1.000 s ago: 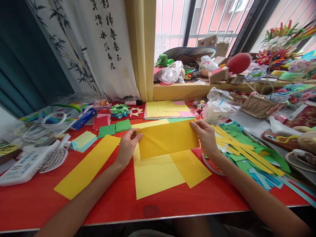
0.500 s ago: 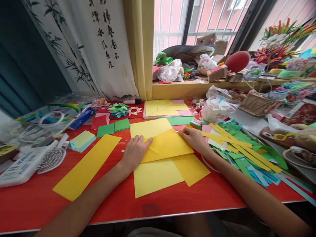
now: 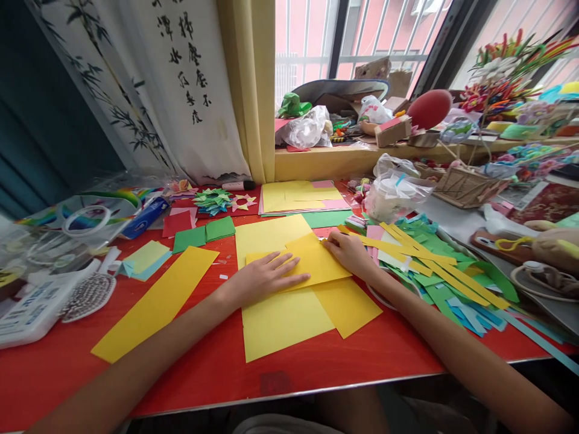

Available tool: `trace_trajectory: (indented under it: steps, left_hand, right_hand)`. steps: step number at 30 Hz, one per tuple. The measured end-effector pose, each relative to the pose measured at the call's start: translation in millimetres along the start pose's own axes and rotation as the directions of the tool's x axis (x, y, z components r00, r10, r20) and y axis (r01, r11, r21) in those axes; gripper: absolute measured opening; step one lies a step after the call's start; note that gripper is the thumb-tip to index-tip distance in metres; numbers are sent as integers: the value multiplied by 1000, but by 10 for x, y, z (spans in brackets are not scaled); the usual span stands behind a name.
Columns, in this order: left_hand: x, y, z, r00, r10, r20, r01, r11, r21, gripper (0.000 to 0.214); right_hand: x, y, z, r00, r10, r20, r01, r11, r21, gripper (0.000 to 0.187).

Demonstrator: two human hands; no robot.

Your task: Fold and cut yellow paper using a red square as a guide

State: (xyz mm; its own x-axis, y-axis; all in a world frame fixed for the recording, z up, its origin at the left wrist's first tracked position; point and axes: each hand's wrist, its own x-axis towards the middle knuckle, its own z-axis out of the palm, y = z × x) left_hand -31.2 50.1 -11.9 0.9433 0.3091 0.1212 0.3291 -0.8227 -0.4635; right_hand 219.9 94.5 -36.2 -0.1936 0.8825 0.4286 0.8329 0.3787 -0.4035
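A folded orange-yellow paper sheet (image 3: 316, 259) lies on other yellow sheets (image 3: 280, 319) on the red table (image 3: 181, 367). My left hand (image 3: 265, 278) lies flat on the folded sheet's left part, fingers stretched out to the right. My right hand (image 3: 348, 252) presses down on the sheet's upper right edge with its fingers bent and close together. Neither hand lifts the paper off the table.
A long yellow strip (image 3: 158, 304) lies to the left. Green squares (image 3: 203, 234), folded paper stars (image 3: 216, 200) and a paper stack (image 3: 301, 198) sit behind. Green, yellow and blue paper scraps (image 3: 434, 265) pile up on the right. Tape rolls (image 3: 85, 218) and a calculator (image 3: 27, 310) are far left.
The folded sheet, held up in both hands a second ago, now lies on the table. My left hand has flattened and slid rightward across it. My right hand stays on the upper right edge.
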Motion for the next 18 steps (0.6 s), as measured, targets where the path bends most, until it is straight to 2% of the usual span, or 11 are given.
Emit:
trace_trajectory:
  steps: [3,6,13,18]
  left_hand:
    - [-11,-64,28,998,58,10,-58,998,-14,51]
    - [-17,-85,41,998,65,24,-63,997,-52,51]
    - [-4,-59,20,997,5,75,3,993,-114,49]
    - [59,3,-8,998,-60,32,65,982,-178,40]
  right_hand:
    - [4,9,0,1000,-12,11,13,1000,-28,18]
    - [5,19,2,999,-25,24,27,998,-50,17]
    - [4,28,8,998,-35,42,39,994,-98,17]
    - [4,-4,0,998,-39,41,44,991,-126,17]
